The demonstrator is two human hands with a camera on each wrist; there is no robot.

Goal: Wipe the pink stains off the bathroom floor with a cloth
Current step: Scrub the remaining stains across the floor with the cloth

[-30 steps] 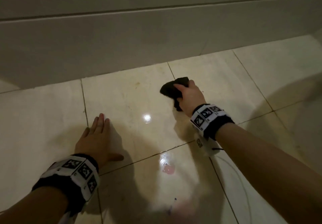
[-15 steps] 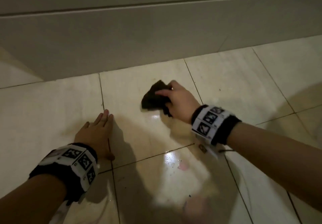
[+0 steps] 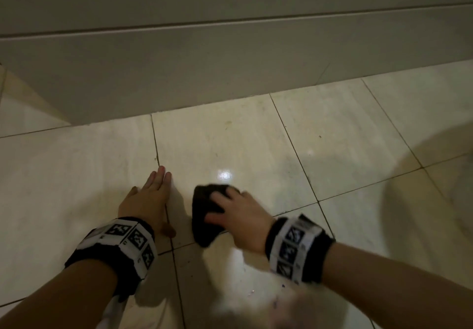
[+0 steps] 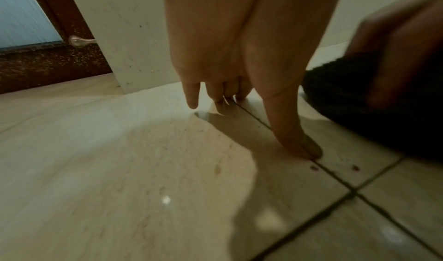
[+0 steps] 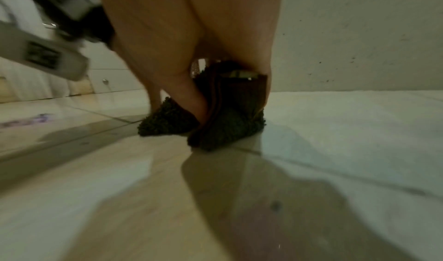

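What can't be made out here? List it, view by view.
- Head view: floor under the crumpled dark cloth is covered by it and the right hand; the bottom edge is blurred.
- Left wrist view: right side blurred; two small dark-red specks too small to identify.
- Right wrist view: motion-blurred.

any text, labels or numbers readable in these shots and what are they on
No readable words, brands or numbers in any view.
Left wristband: black-and-white square marker patterns, plus tiny characters too small to read.
Right wristband: the same kind of markers, blurred.
Cloth, floor tiles: no print visible.
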